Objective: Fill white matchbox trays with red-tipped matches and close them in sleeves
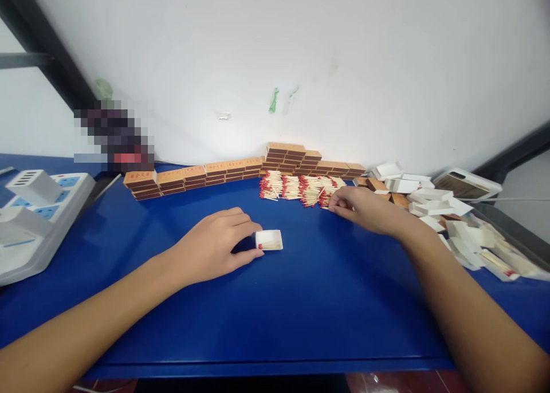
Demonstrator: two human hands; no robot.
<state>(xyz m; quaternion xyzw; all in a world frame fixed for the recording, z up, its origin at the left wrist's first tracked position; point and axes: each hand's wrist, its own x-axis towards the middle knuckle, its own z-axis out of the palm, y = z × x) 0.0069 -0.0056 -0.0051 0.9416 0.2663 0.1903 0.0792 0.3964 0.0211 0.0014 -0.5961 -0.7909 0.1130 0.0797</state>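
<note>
A small white matchbox tray [270, 236] lies on the blue table, with a few red-tipped matches [270, 246] along its near side. The thumb and fingers of my left hand [221, 241] close on the tray's left end. Further back, my right hand [358, 205] is pinched at the right front edge of a pile of loose matches [313, 189]. A pale match end shows at its fingertips; the rest is hidden by the fingers. The pile is spread in several clumps with many red heads facing forward.
Stacked matchboxes [201, 178] line the wall. White trays and brown sleeves [429, 201] are heaped at the right, beside a phone-like object [468, 183] and a dark bin [509, 232]. A white power strip [71, 209] with plugs stands at the left.
</note>
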